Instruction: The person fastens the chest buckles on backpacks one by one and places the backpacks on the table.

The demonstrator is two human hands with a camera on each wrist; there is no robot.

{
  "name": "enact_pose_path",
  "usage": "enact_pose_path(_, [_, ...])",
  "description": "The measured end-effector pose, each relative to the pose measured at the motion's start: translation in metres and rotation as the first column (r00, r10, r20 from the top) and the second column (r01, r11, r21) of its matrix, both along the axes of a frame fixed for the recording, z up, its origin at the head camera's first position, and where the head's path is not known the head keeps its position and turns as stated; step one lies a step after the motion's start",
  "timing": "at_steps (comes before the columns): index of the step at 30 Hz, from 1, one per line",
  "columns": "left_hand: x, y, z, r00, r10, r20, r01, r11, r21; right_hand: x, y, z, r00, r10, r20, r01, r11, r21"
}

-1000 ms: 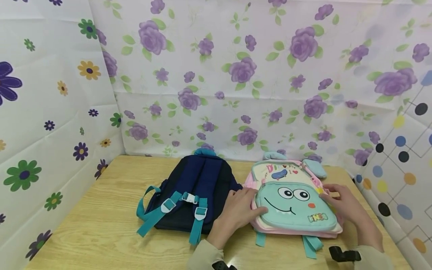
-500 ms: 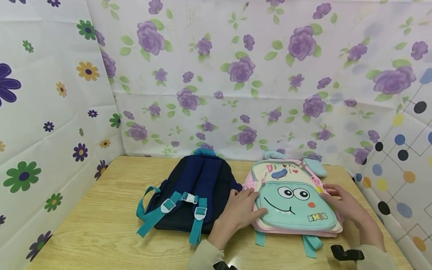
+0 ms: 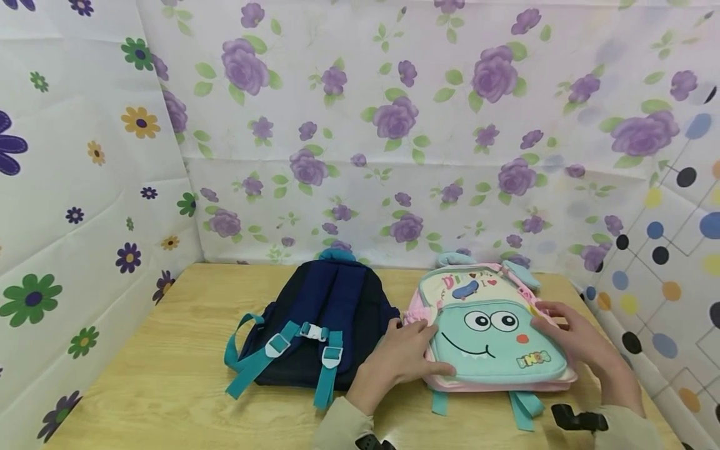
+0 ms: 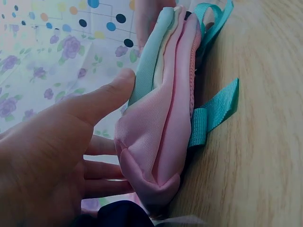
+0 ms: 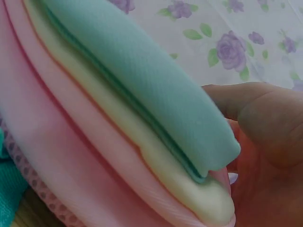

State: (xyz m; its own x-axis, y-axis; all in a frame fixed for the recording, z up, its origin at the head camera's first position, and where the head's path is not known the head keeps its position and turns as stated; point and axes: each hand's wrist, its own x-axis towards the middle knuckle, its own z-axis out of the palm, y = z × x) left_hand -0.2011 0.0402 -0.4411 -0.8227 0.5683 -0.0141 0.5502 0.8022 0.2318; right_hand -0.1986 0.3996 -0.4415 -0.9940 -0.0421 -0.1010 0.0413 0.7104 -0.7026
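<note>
Mint-and-pink fabric backpack (image 3: 485, 355), cartoon-faced: lay face up, right of the teal-strapped navy fabric backpack (image 3: 327, 300). Apparently done: laying out; outstanding: letting go. Left hand (image 3: 397, 355), fingers apart, touched the edge nearer the navy one; right hand (image 3: 579, 337) touched the farther edge, grip undeterminable.

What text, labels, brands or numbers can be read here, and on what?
"D": large pink letter, upper panel of the pink-and-mint backpack; letters after it too small to read.
"I": same panel, beside a red heart.
Bubble lettering on the mint front pocket: perhaps "DINO", too small and blurred to confirm.
Navy backpack: no readable text.
</note>
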Motion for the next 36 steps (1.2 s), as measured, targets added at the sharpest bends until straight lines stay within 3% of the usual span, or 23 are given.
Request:
enact_pose_path(6, [-0.002, 0.003, 0.001, 0.999, -0.025, 0.021, 0.025, 1.0, 0.002, 0.002, -0.001, 0.007, 0.996, -0.016, -0.088, 0.019, 0.999, 0.033])
enact_pose_path(10, [-0.002, 0.006, 0.003, 0.993, -0.034, 0.112, 0.027, 0.998, 0.06, 0.005, -0.003, 0.016, 0.991, -0.021, -0.13, 0.025, 0.999, 0.031])
enact_pose_path(13, [-0.002, 0.008, 0.003, 0.98, -0.028, 0.198, 0.003, 0.992, 0.122, 0.008, -0.004, 0.025, 0.992, -0.025, -0.123, 0.03, 0.999, 0.038])
enact_pose_path(16, [-0.003, 0.011, 0.002, 0.97, -0.026, 0.243, -0.015, 0.986, 0.164, 0.011, -0.003, 0.033, 0.992, -0.032, -0.119, 0.041, 0.997, 0.067])
enact_pose_path(23, [-0.008, 0.018, -0.003, 0.962, -0.048, 0.268, -0.018, 0.971, 0.24, 0.012, 0.0, 0.05, 0.987, -0.043, -0.157, 0.066, 0.988, 0.143])
enact_pose_path(28, [-0.012, 0.023, -0.005, 0.96, -0.074, 0.271, -0.01, 0.954, 0.298, 0.013, 0.004, 0.056, 0.98, -0.038, -0.195, 0.067, 0.988, 0.142])
enact_pose_path(36, [-0.015, 0.032, -0.005, 0.951, -0.091, 0.295, -0.002, 0.954, 0.301, 0.018, 0.005, 0.07, 0.981, -0.057, -0.187, 0.085, 0.986, 0.141])
